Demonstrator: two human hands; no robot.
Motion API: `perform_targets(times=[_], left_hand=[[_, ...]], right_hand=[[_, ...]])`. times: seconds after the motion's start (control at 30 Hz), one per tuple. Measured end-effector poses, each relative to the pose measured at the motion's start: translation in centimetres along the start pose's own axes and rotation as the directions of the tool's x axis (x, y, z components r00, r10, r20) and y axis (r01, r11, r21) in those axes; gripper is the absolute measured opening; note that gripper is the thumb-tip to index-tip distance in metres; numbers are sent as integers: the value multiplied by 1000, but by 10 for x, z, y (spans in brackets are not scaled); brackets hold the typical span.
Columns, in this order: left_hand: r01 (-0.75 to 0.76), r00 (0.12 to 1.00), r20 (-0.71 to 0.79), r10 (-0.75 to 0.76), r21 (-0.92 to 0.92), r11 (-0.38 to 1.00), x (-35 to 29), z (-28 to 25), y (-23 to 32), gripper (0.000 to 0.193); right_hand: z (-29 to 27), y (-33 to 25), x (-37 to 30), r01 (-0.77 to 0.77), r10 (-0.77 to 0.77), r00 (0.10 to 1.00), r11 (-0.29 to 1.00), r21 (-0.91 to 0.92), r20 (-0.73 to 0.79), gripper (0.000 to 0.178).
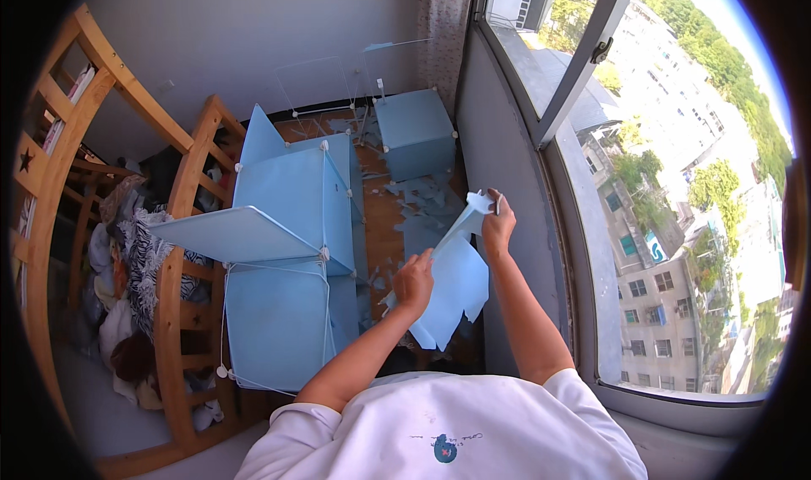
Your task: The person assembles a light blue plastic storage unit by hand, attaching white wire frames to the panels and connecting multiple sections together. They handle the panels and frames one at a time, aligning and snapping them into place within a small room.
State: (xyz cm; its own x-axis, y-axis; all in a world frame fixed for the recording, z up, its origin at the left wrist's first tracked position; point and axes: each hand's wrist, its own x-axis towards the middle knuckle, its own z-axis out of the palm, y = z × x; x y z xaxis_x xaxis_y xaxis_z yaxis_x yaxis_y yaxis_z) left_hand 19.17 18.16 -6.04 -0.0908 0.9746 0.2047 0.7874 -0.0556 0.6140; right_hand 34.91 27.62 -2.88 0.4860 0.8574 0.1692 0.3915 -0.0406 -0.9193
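A pale blue sheet [452, 287] with jagged lower edges hangs in front of me, between the blue cube shelving and the window wall. My left hand [414, 284] is closed on its left edge. Higher up, my right hand [500, 225] grips its upper corner, where the sheet narrows into a curled white-blue strip [478, 203]. Something small and dark shows by the right fingers, too small to name. Left of my hands stand blue panel cubes [274, 324] with white corner connectors; one panel [241, 235] sticks out sideways.
Torn blue scraps [418, 199] litter the wooden floor. A separate blue cube [416, 133] stands near the curtain [443, 32], with thin wire frames beside it. Wooden bunk-bed rails [182, 193] and piled clothes [118, 269] are on the left. At right is a wide window [583, 100].
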Motion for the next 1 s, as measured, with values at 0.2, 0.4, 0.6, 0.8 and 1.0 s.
perform_targets(times=[0.2, 0.4, 0.6, 0.8, 1.0], left_hand=[[4, 1000, -24, -5, -23, 1000, 3, 5, 0, 19], [-5, 999, -41, 1, -95, 995, 1, 4, 3, 21], [33, 999, -31, -37, -108, 994, 0, 0, 5, 25], [49, 998, -22, -54, -167, 985, 3, 3, 4, 26], [81, 996, -31, -86, -139, 987, 5, 0, 2, 26]], right_hand=[[12, 5, 5, -2, 0, 999, 999, -45, -34, 43], [-1, 31, 34, -185, 186, 982, 943, -278, -24, 53], [-10, 7, 44, -78, 287, 926, 783, -617, 246, 41], [-13, 15, 43, 265, -110, 954, 744, -613, 279, 32], [-5, 5, 29, 299, -210, 953, 781, -549, 220, 18]])
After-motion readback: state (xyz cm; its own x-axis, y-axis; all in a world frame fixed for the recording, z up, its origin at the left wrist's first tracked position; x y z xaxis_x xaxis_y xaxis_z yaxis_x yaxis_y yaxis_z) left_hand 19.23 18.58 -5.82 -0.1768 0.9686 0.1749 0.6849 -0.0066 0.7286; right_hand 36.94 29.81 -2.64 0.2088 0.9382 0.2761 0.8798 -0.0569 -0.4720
